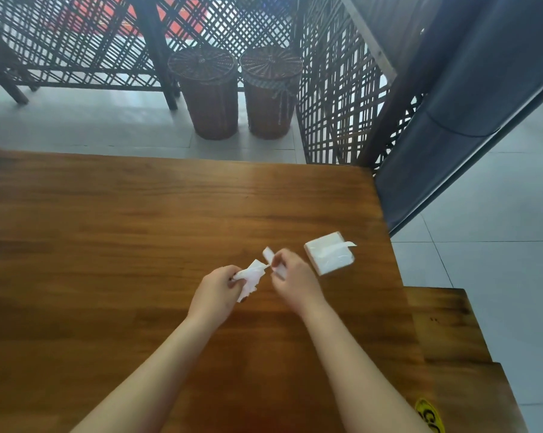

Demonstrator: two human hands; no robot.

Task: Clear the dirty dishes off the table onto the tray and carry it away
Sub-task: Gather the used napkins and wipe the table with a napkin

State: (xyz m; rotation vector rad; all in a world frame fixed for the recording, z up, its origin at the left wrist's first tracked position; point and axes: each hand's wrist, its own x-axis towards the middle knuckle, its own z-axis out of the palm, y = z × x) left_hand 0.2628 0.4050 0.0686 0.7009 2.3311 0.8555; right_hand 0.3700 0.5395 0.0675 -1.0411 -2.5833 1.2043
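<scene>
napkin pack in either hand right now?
No: the napkin pack lies untouched on the table, apart from the right hand, which like the left hand pinches white tissue.

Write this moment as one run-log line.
left hand: grips crumpled tissue | right hand: pinches paper strip | tissue pack: lies on table, right of both hands

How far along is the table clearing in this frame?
Done, apparently: no dishes or tray show on the table. In hand: the left hand and right hand each pinch white tissue paper, maybe for wiping. Left: the tissue pack lies by the table's right edge; carrying the tray away cannot be judged.
</scene>
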